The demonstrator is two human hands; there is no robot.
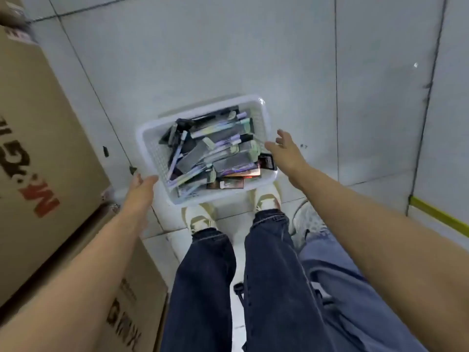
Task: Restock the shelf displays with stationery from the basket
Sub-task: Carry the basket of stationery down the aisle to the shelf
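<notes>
A white plastic basket (149,138) stands on the tiled floor just in front of my feet. It is filled with several packs of pens and other stationery (215,151), mostly dark and pale purple. My left hand (140,185) is at the basket's near left corner, fingers straight, holding nothing. My right hand (284,148) hovers at the basket's right rim with fingers spread, also holding nothing. Whether either hand touches the rim is unclear. No shelf is in view.
Large cardboard boxes (38,138) stand stacked along the left. A second person's leg in light jeans and a grey shoe (308,221) is close on my right. A yellow floor strip (439,217) runs at the right edge. Bare floor tiles lie beyond the basket.
</notes>
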